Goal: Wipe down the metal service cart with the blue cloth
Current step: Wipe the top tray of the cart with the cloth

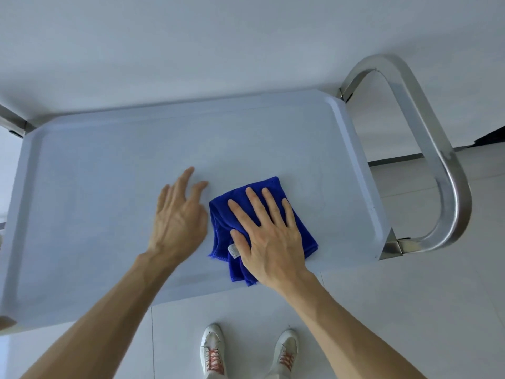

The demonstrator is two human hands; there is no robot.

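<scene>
The metal service cart's top tray (109, 165) fills the middle of the view, pale and rimmed. A folded blue cloth (221, 214) lies on it, right of centre, near the front edge, with a small white label showing. My right hand (269, 236) lies flat on the cloth, fingers straight and spread, pressing it to the tray. My left hand (179, 217) is just left of the cloth, fingers straight and slightly blurred, over the bare tray surface; whether it touches the tray is unclear.
The cart's curved steel handle (426, 138) loops out at the right end. A white wall stands right behind the cart. White floor tiles and my two white shoes (213, 351) with orange laces lie below the front edge.
</scene>
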